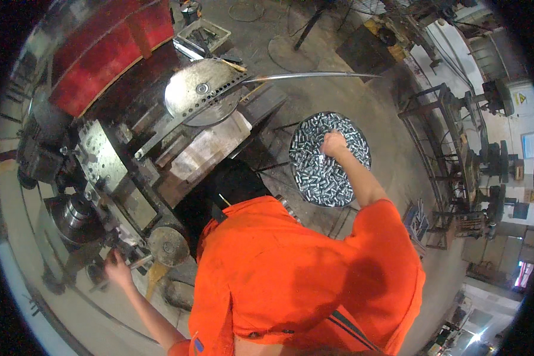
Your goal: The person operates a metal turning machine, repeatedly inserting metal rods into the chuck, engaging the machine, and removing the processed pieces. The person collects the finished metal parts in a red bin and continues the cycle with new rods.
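Observation:
At the lathe-like machine (pixel 110 163) on the left, my left hand (pixel 118 272) is beside a metal bar handle (pixel 139 261) near a round metal hub (pixel 168 245). Its fingers are blurred, and I cannot tell whether they grip the bar. To the right, my right hand (pixel 334 143) reaches over a round tub (pixel 291 155) heaped with short, shiny metal cylinders (pixel 323 181). The fingers of that hand are drawn together, pointing down at the pile. What they hold, if anything, is too small to make out.
A round metal disc (pixel 187 89) carries a flat bar with a row of holes; a long thin rod (pixel 314 75) sticks out to the right. Red panels (pixel 110 53) stand behind the machine. Metal racks (pixel 445 136) line the right side. A parts tray (pixel 204 37) sits at the back.

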Demonstrator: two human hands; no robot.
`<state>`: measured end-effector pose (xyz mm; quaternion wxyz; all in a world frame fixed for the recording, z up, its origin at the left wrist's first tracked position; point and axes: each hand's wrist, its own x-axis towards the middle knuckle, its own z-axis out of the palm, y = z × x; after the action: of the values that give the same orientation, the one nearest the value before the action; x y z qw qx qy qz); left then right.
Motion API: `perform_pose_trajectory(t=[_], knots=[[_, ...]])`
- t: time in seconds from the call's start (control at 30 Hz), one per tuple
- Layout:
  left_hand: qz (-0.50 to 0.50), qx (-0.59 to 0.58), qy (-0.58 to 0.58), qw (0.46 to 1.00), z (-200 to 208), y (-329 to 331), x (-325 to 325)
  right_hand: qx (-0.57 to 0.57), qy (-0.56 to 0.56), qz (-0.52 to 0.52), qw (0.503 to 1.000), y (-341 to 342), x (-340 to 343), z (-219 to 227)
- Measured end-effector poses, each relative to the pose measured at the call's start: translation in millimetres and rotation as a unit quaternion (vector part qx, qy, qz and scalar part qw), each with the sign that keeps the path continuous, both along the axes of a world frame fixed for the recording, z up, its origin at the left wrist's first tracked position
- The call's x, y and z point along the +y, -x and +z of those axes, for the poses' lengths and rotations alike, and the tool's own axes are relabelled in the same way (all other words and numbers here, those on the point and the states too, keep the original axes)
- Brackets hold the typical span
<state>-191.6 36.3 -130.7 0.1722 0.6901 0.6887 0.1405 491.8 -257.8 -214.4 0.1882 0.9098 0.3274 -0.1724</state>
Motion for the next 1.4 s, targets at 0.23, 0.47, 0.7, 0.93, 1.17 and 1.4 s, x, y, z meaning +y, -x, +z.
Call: perform_pose_trajectory(t=[0.23,0.47,0.7,0.93,1.17,1.4], knots=[[-0.043,-0.028,-0.083,0.995,6,-12,-5,0.036,0.034,-0.011,0.999,18,16,36],[-0.064,-0.053,-0.003,0.997,22,-19,-6,-0.032,-0.142,-0.078,0.986,14,-1,15],[-0.089,-0.256,0.008,0.963,98,-71,-28,0.116,-0.495,0.169,0.844,105,78,90],[-0.207,-0.301,0.039,0.930,132,-185,-46,0.364,-0.611,0.438,0.550,274,188,166],[-0.128,-0.464,0.110,0.870,101,-191,-48,0.359,-0.650,0.496,0.450,316,195,192],[-0.136,-0.468,0.125,0.864,104,-194,-59,0.417,-0.592,0.498,0.477,314,186,189]])
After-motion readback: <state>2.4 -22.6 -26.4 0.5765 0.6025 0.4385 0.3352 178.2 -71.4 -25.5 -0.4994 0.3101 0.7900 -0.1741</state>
